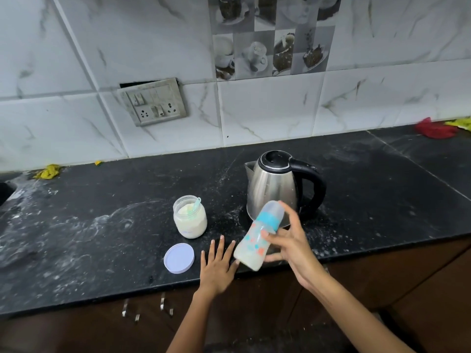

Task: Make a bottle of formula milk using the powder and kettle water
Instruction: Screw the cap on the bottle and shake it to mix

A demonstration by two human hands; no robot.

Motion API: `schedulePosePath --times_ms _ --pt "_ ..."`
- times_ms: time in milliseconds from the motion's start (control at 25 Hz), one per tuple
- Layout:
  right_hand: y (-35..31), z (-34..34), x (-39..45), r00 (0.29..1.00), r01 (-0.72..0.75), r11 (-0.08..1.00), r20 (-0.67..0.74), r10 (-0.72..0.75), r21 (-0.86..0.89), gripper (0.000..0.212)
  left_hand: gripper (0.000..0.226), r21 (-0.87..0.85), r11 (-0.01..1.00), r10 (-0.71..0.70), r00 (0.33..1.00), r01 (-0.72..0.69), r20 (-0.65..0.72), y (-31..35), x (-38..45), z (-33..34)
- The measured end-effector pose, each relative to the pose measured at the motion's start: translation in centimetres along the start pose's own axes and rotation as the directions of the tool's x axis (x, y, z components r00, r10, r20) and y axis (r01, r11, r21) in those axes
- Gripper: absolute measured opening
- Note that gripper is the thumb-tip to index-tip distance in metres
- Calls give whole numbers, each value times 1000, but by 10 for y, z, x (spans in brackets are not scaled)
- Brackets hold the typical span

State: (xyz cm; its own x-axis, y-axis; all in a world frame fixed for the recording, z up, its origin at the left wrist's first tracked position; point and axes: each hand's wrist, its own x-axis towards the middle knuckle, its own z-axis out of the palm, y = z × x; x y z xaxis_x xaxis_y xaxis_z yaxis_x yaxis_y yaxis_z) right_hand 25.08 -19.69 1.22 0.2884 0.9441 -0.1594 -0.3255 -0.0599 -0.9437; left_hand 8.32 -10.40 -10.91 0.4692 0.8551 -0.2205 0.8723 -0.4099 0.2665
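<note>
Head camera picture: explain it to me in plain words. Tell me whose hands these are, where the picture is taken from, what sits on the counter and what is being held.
There is no machine here. A person wears one wide-angle camera on the head, looking forward and down, so you see their own two arms reaching out from the bottom edge.

The right hand grips a baby bottle, tilted, with a blue collar, a clear cap and milky liquid in its lower part. The left hand is open, fingers straight, beside the base of the bottle.

On the dark counter stand a steel kettle with a black handle and an open jar of powder with a scoop inside it. The jar's lid lies flat in front of the jar. Spilled powder dusts the surface. Behind is a tiled wall with a switch panel.
</note>
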Motion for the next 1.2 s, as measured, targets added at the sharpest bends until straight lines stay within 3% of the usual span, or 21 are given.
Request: schedulePosePath --times_ms 120,240,360,480,520,640,760,840,920,960,1040,1120,1200 --pt "-3 -4 4 994 51 987 -101 -35 156 69 56 -25 1000 1 1000 -1 -9 2 -1 0" --pt "3 0 0 997 -48 991 57 41 122 69 59 -15 1000 -6 1000 6 0 2 -2 -2" --pt "0 0 -2 987 -124 949 136 88 289 62 60 -28 1000 -3 1000 3 -11 3 -2 -1" --pt "-1 2 2 976 -197 894 172 137 404 86 59 -33 999 -5 1000 5 -12 1 -2 0" --pt "-2 3 2 974 -212 886 163 157 413 82 57 -33 999 -6 1000 5 -15 1 -1 1" --pt "-6 4 3 966 -256 899 116 230 354 49 56 -40 999 -6 1000 5 -15 2 -1 1" --pt "-11 1 0 952 -298 910 161 261 288 47 56 -31 1000 -7 1000 6 -14 0 0 1" --pt "-12 -3 -6 958 -240 969 175 228 53 56 56 -31 1000 -3 1000 3 -17 1 0 1" --pt "-12 -9 -9 976 -63 963 188 114 -261 85 56 -33 999 -6 1000 5 -12 1 0 2" --pt "-13 -11 -9 978 22 948 202 45 -318 98 56 -36 999 -4 1000 4 -13 0 0 2" --pt "-15 -8 -6 989 105 967 123 -78 -233 104 56 -41 999 1 1000 -1 -21 1 -1 2" --pt "-11 1 -10 995 98 988 43 -93 -117 100 57 -33 999 -3 1000 2 -12 0 1 3" --pt "1 9 -20 990 50 989 140 -30 -139 100 61 34 999 -4 1000 3 10 -1 0 3"
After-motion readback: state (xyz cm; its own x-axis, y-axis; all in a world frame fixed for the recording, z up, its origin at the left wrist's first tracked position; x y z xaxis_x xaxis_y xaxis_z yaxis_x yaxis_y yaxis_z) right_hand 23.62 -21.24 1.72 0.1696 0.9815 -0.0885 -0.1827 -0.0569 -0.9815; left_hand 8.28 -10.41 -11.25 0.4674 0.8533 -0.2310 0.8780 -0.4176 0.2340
